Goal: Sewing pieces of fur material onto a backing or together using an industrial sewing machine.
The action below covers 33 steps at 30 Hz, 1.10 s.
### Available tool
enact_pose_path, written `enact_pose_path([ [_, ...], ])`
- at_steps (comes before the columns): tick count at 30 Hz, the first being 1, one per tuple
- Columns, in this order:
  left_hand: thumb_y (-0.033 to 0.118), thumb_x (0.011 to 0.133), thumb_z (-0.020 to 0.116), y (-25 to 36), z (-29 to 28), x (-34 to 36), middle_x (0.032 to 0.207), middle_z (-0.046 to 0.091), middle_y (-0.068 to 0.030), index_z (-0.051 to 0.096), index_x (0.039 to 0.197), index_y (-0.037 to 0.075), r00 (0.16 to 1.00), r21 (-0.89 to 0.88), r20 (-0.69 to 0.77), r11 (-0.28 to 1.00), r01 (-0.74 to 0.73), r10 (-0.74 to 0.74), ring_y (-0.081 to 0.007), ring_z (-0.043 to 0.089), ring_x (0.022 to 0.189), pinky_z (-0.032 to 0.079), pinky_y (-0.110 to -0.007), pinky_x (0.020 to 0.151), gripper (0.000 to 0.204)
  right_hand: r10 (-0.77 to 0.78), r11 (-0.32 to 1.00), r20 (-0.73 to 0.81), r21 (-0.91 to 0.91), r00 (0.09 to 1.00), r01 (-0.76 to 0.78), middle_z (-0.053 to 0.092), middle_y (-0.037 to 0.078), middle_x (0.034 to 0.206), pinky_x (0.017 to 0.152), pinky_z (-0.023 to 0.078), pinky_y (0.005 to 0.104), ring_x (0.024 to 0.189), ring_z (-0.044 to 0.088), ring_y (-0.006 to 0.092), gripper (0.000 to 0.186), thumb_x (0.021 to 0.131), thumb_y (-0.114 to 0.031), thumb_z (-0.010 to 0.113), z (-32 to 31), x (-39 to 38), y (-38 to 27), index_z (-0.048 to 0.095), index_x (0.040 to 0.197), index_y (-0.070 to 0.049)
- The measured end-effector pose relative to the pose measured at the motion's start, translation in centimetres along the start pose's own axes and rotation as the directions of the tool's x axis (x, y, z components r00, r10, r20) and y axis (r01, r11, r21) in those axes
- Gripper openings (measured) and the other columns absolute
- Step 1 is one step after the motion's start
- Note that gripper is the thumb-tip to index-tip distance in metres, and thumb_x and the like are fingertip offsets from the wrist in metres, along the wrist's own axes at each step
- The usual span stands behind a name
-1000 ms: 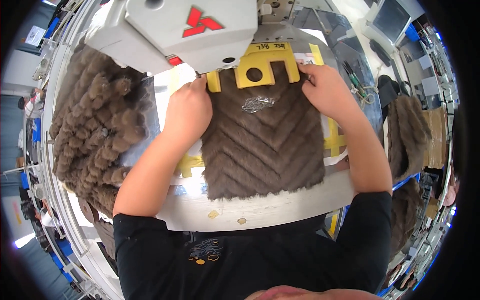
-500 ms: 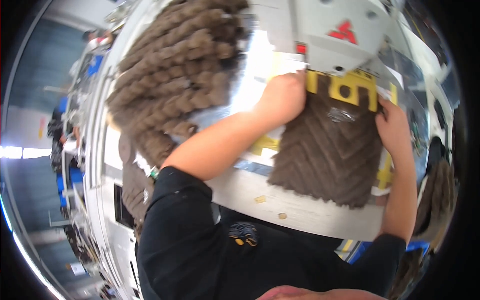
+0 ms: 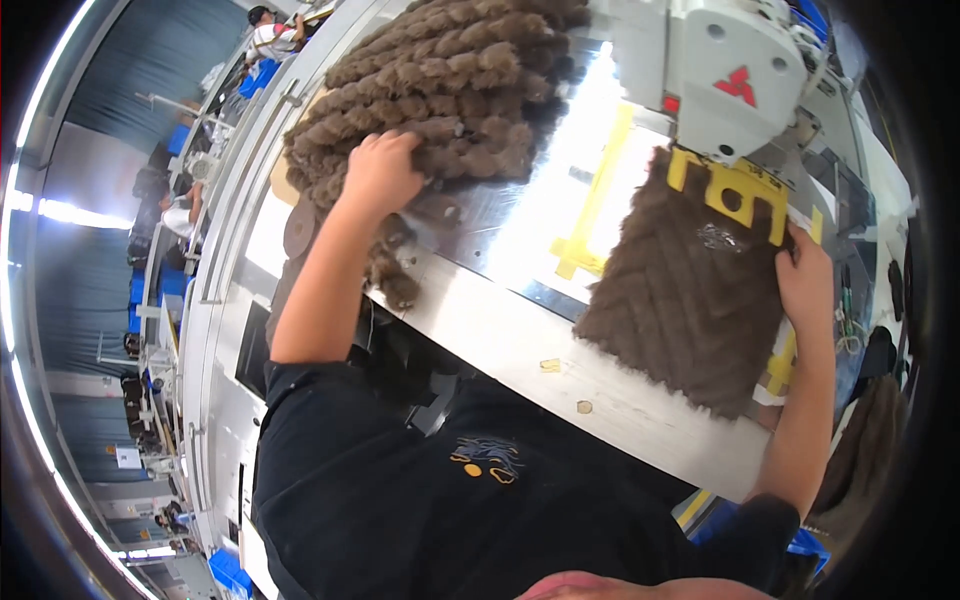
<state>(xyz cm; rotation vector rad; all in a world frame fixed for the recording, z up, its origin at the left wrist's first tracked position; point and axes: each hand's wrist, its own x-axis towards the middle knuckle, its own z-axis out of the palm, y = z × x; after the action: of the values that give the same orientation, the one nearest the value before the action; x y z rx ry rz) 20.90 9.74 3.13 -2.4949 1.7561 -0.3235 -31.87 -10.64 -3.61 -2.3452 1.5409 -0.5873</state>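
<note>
A flat brown fur panel (image 3: 685, 300) with a chevron pattern lies under the white sewing machine head (image 3: 740, 80). A yellow slotted plate (image 3: 735, 197) sits across the panel's upper end, with a small shiny clear patch on the fur below it. My right hand (image 3: 806, 270) holds the panel's right edge beside the plate, thumb and fingers closed on it. Over at the left, my left hand (image 3: 385, 172) rests on a heap of bumpy brown fur pieces (image 3: 450, 85), its fingers curled into the fur. The fingertips are partly hidden there.
Yellow tape (image 3: 600, 215) marks the shiny metal bed left of the panel. Two small tan scraps (image 3: 584, 407) lie on the pale front edge. Scissors (image 3: 848, 345) lie at the right, near more hanging brown fur (image 3: 855, 460). Other people (image 3: 275, 38) work far left.
My left hand has left the fur panel's upper left corner and moved left onto the heap of fur pieces. My right hand stays on the panel's right edge. The view has tilted.
</note>
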Motion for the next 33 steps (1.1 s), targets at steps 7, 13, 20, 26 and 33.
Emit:
enact_pose_path([
  [7,0.005,0.078,0.065,2.9,-1.3,-0.6,0.102,0.070,-0.0084,0.074,0.112,0.009,0.947,0.023,-0.270,0.984,-0.176,0.176,-0.0312,0.065,0.108,0.047,-0.045,0.096,0.035,0.090,0.991,0.009,-0.103,0.996,-0.089,0.069,0.025,0.102,0.086,0.053,0.0495,0.097,0.067,0.0443,0.042,0.090,-0.017,0.063,-2.0,-1.5,-2.9,0.067,0.129,-0.001],
  [13,0.001,0.076,0.065,15.2,-8.1,-1.3,0.093,0.063,-0.0122,0.071,0.117,0.003,0.797,-0.222,-0.358,0.785,-0.579,0.487,-0.0335,0.064,0.092,0.052,-0.042,0.082,0.041,-0.346,0.933,-0.300,-0.008,0.889,0.360,0.061,0.018,0.123,0.096,0.050,0.0442,0.111,0.062,0.0378,0.054,0.079,-0.014,0.080,-7.9,-5.8,-13.0,0.065,0.130,-0.006],
  [20,0.010,0.083,0.061,25.5,-6.0,-2.5,0.088,0.057,-0.0067,0.063,0.109,0.007,0.578,-0.265,-0.457,0.516,-0.814,0.677,-0.0268,0.064,0.085,0.051,-0.040,0.076,0.026,-0.104,0.983,0.198,-0.127,0.975,0.130,0.069,0.019,0.103,0.081,0.052,0.0502,0.097,0.067,0.0410,0.050,0.077,-0.013,0.074,-6.5,-7.9,-13.9,0.061,0.124,-0.004],
  [26,0.003,0.079,0.066,22.6,-3.1,0.0,0.091,0.066,-0.0114,0.064,0.111,0.007,0.733,-0.395,-0.242,0.626,-0.673,0.636,-0.0364,0.067,0.087,0.053,-0.045,0.080,0.033,0.124,0.991,0.230,-0.084,0.965,-0.107,0.065,0.024,0.086,0.074,0.050,0.0512,0.087,0.064,0.0473,0.027,0.072,-0.005,0.065,-11.8,-11.6,-6.4,0.065,0.098,-0.001],
  [33,0.007,0.078,0.084,23.5,-6.2,0.6,0.100,0.072,-0.0144,0.069,0.126,0.004,0.531,-0.823,-0.233,0.125,-0.554,0.814,-0.0337,0.069,0.093,0.056,-0.039,0.083,0.051,-0.087,0.996,0.263,0.034,0.961,0.081,0.070,0.020,0.107,0.084,0.053,0.0452,0.100,0.065,0.0422,0.046,0.076,-0.013,0.077,-10.7,-12.1,-6.1,0.066,0.118,-0.002],
])
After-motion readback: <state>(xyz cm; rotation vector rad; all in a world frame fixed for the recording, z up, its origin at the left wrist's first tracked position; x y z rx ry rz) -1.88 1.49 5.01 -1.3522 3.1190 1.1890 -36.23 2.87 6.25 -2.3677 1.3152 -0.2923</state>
